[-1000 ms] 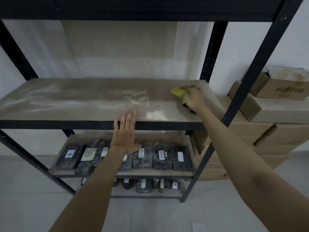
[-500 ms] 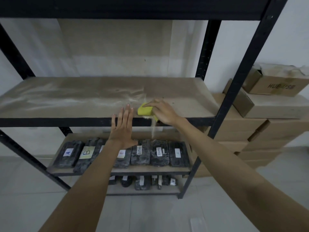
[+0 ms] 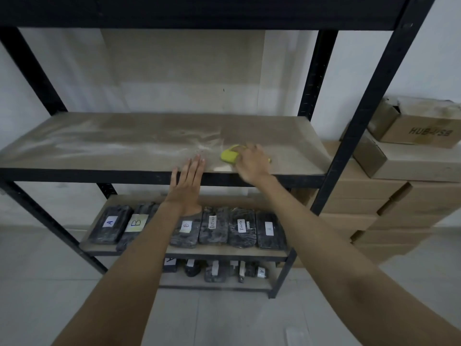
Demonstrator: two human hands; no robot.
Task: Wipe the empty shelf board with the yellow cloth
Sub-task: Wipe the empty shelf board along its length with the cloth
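The empty shelf board [image 3: 124,143] is brown and streaked with pale dust across its left and middle; its right end looks darker and cleaner. My right hand [image 3: 252,163] grips the bunched yellow cloth [image 3: 230,155] and presses it on the board near the front edge, right of centre. My left hand [image 3: 187,184] lies flat with straight fingers over the board's black front rail, just left of the cloth, fingertips on the board.
Black metal uprights [image 3: 369,121] frame the rack at the right. The shelf below holds several dark wrapped packs with white labels [image 3: 214,228], more on the lowest shelf. Stacked cardboard boxes [image 3: 409,161] stand right of the rack. Grey tiled floor lies below.
My right hand swept the cloth from the board's right rear toward the front edge, pushing dust off, and now has it slightly back on the board. My left hand stayed put.
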